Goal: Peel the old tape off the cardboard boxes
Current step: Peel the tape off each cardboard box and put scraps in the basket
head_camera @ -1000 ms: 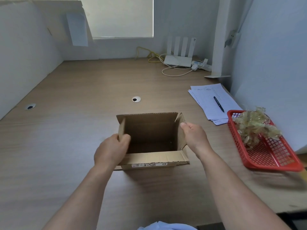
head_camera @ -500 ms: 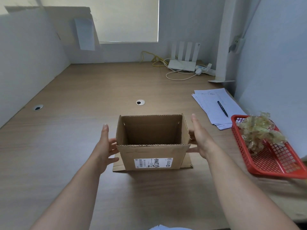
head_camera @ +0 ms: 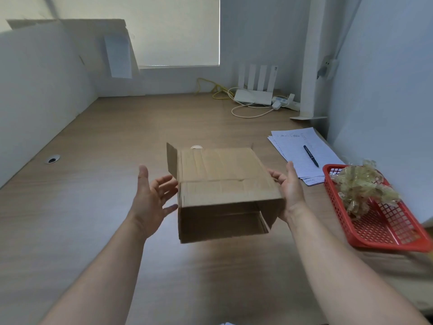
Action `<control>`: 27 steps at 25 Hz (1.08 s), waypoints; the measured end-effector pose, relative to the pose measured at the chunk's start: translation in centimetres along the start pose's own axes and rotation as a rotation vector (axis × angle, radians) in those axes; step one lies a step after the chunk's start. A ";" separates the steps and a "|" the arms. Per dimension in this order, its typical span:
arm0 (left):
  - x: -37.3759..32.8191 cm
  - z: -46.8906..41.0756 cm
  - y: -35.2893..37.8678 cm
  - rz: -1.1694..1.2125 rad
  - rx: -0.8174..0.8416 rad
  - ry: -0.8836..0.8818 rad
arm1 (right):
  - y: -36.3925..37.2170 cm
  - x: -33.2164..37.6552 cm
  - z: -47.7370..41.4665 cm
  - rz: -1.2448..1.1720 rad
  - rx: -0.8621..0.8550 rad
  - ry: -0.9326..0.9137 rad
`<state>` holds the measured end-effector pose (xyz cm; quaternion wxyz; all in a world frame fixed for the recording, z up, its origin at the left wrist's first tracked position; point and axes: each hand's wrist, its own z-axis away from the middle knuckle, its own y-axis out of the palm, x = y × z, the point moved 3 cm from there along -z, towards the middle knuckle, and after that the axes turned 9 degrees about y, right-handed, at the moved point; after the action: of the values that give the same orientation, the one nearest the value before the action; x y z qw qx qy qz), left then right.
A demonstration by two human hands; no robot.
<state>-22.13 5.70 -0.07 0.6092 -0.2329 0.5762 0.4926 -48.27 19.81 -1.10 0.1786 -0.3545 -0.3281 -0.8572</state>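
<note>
Cardboard box (head_camera: 225, 184) tipped on its side above the desk (head_camera: 70, 219), near centre.
Right hand (head_camera: 289, 191) steadied its right wall, fingers spread flat; left hand (head_camera: 152, 198) hovered wide open beside it, likely turning it to find leftover tape.

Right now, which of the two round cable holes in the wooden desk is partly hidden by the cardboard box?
The middle cable hole, peeking over the brown cardboard box; the left cable hole sits fully exposed.

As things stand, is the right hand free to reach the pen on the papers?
Probably not yet: the right hand is pressed against the cardboard box. The path to the pen itself looks clear.
</note>
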 end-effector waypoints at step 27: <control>11.0 2.9 -5.2 -0.346 -0.226 -0.329 | -2.8 -13.1 -0.3 1.884 -0.231 -0.196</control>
<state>-17.85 9.68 -11.14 0.7398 -0.3113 0.3623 0.4737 -41.02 22.59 -11.97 0.7312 -0.5587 0.1655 -0.3547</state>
